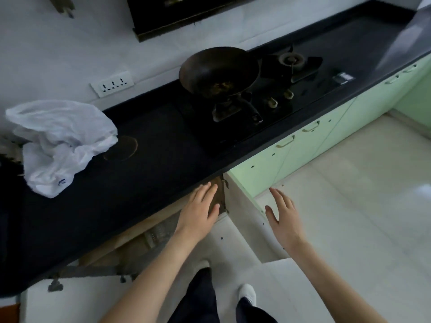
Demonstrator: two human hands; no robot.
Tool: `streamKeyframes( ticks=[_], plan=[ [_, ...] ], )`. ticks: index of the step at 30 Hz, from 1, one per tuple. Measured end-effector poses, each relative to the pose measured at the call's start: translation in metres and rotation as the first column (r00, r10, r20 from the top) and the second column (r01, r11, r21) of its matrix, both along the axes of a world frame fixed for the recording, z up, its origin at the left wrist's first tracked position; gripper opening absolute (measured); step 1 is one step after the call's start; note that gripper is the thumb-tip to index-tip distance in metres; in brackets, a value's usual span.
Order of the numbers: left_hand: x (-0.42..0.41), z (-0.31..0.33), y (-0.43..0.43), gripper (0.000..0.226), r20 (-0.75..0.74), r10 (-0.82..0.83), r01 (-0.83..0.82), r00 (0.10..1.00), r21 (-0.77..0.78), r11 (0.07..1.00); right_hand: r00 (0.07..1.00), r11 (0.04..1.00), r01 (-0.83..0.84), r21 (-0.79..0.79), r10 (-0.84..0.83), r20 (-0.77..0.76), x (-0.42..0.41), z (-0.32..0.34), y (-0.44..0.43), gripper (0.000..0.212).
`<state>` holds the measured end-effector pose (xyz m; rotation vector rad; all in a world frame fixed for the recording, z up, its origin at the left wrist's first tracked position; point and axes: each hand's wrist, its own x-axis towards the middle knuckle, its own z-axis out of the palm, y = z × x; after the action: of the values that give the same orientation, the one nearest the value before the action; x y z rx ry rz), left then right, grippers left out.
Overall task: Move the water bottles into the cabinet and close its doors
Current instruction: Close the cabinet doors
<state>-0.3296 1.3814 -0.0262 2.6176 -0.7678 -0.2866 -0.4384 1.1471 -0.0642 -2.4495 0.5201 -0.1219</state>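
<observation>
Below the black countertop (144, 183) the cabinet (130, 248) stands open. Its right door (242, 231) is swung out toward me, white inside with a green outer face. My left hand (200, 207) reaches to the cabinet's opening just under the counter edge, fingers straight, holding nothing. My right hand (283, 220) hovers with spread fingers over the outer edge of the right door; whether it touches is unclear. Inside the cabinet a blurred ribbed shape (158, 231) shows, possibly water bottles. No bottle stands on the counter.
A crumpled white plastic bag (60, 145) lies on the counter's left. A black wok (219, 73) sits on the gas hob (268, 89). Closed green cabinet doors (303, 145) run to the right. Pale tiled floor (349, 217) is underfoot, with my legs (203, 297) below.
</observation>
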Motion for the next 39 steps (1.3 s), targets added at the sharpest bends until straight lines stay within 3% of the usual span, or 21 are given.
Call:
streamKeyframes(
  ticks=[5,10,20,26,29,32,39],
  plan=[
    [0.077,-0.040,0.003,0.054,0.018,-0.071,0.069,0.997,0.086,0.994,0.971,0.987,0.103,0.123,-0.073,-0.229,0.041,-0.050,0.005,0.041],
    [0.140,-0.081,0.015,0.051,0.070,-0.158,0.148,0.985,0.128,0.981,0.933,0.954,0.231,0.191,-0.162,-0.321,0.064,-0.082,0.013,0.037],
    [0.164,-0.116,0.040,0.047,0.041,-0.226,0.222,0.973,0.079,0.972,0.909,0.898,0.345,0.272,-0.247,-0.336,0.068,-0.086,0.057,0.028],
    [0.151,-0.115,0.071,0.044,0.009,-0.218,0.218,0.976,-0.017,0.976,0.901,0.787,0.416,0.455,-0.289,-0.324,0.069,-0.075,0.127,0.029],
    [0.136,-0.112,0.101,0.044,-0.022,-0.177,0.176,0.984,-0.029,0.984,0.928,0.713,0.368,0.596,-0.239,-0.287,0.061,-0.072,0.158,0.044],
    [0.120,-0.109,0.131,0.044,-0.014,-0.098,0.098,0.995,0.006,0.995,0.956,0.727,0.254,0.638,-0.090,-0.278,0.045,-0.079,0.187,0.065],
    [0.102,-0.107,0.165,0.044,-0.021,0.031,-0.029,0.999,0.058,0.998,0.950,0.643,0.310,0.700,-0.187,-0.249,0.045,-0.092,0.187,0.076]
  ],
)
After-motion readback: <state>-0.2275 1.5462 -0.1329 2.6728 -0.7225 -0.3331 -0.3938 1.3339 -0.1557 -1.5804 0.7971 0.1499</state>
